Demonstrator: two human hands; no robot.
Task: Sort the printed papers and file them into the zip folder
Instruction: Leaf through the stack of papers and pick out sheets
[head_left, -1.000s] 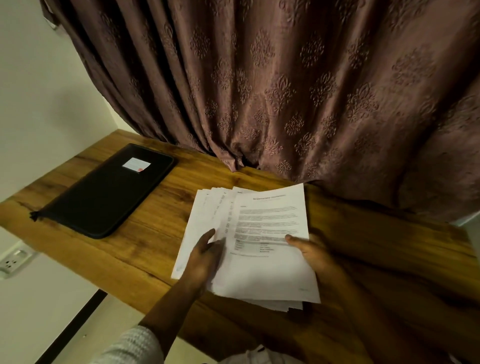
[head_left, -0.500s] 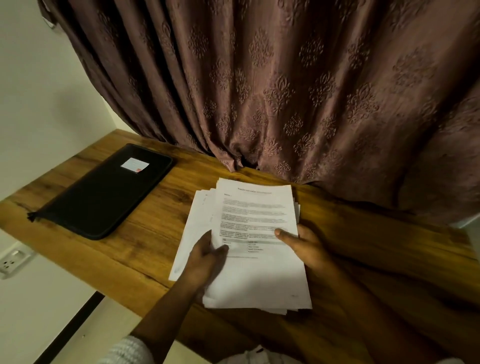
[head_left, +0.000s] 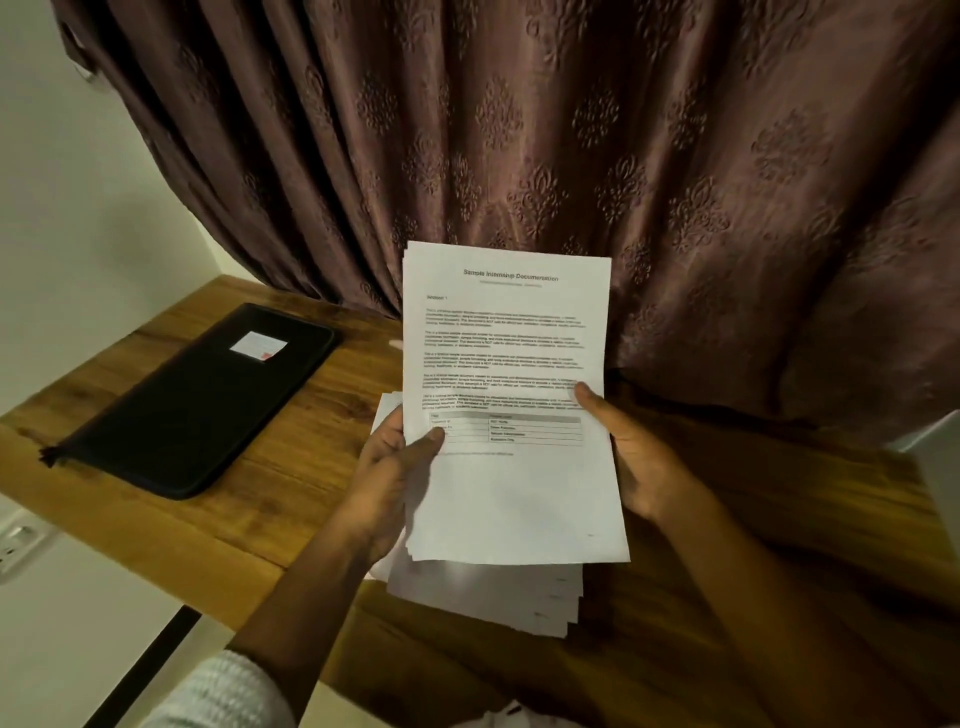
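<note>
Held-up papers (head_left: 511, 364) overlap curtain (head_left: 675, 182); zip folder (head_left: 197, 410) lies apart, left

both hands hold a sheaf of printed papers (head_left: 511, 395) upright over the wooden desk (head_left: 291, 467): left hand (head_left: 387, 478), right hand (head_left: 631, 457). black zip folder (head_left: 192, 400) lies left, closed.

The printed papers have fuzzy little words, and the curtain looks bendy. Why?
Head view: dim light and slight blur smear the small print on the printed papers, only the title reads; its wide lens bows the curtain and table edge.
</note>
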